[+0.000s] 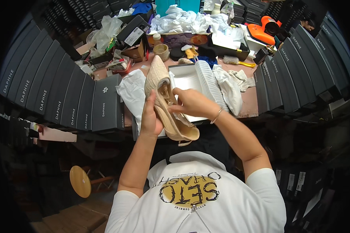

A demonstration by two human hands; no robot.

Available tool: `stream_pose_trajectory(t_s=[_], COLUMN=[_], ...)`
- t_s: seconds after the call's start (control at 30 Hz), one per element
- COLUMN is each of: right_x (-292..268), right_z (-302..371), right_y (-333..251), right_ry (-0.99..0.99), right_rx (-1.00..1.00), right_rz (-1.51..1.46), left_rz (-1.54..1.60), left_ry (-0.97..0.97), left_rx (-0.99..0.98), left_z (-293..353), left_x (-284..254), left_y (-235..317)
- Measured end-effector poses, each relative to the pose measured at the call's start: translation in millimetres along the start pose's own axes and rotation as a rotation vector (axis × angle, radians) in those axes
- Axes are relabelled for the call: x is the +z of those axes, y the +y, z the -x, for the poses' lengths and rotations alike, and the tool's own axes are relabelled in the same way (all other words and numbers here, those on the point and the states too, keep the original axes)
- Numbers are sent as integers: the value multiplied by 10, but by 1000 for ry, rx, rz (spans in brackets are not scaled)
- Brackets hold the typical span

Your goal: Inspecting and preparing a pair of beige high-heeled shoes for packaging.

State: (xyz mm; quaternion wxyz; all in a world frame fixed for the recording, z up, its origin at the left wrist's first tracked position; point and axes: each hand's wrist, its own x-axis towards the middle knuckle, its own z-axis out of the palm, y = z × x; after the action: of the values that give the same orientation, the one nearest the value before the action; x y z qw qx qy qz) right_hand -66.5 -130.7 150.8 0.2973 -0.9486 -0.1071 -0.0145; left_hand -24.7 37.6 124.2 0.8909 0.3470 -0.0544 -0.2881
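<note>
A beige pointed-toe flat shoe (156, 74) with a quilted pattern is tilted over the table's front edge, toe pointing away from me. My left hand (151, 118) is closed round its left side, thumb along the upper. At the right rim of the shoe's opening, my right hand (194, 103) grips with bent fingers, its fingertips partly inside. Clear plastic (165, 93) shows inside the shoe; whether my right fingers hold it cannot be made out. Behind the shoe lies an open shoebox (182, 70) with a white inside. White tissue paper (132, 91) lies to its left.
Dark shoeboxes (101, 105) stand in rows at left, and more (286, 77) at right. White pleated paper (210, 79) and a white cloth bag (229, 91) lie beside the open box. Farther back are a jar (161, 51), a yellow-handled brush (237, 61) and an orange tool (260, 35).
</note>
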Motion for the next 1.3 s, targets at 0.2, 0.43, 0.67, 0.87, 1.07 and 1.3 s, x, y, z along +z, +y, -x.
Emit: stream_pose_trajectory(t_s=[0.2, 0.43, 0.67, 0.87, 1.07, 1.3], right_x=[305, 514, 439, 80, 417, 749], right_z=[117, 459, 567, 528, -148, -282], right_y=[-245, -194, -11, 271, 92, 140], right_ry=[217, -110, 495, 520, 204, 301], right_rx=[20, 180, 267, 170, -264, -275], right_rz=[1, 75, -681, 138, 129, 136], left_rz=[-120, -268, 92, 47, 97, 100], left_ry=[120, 130, 258, 243, 237, 268], left_rx=[199, 195, -118, -220, -250, -235], left_z=[110, 155, 156, 217, 275, 318], left_x=[-129, -283, -532, -593, -237, -363], left_y=[-63, -329, -257, -367, -428, -508])
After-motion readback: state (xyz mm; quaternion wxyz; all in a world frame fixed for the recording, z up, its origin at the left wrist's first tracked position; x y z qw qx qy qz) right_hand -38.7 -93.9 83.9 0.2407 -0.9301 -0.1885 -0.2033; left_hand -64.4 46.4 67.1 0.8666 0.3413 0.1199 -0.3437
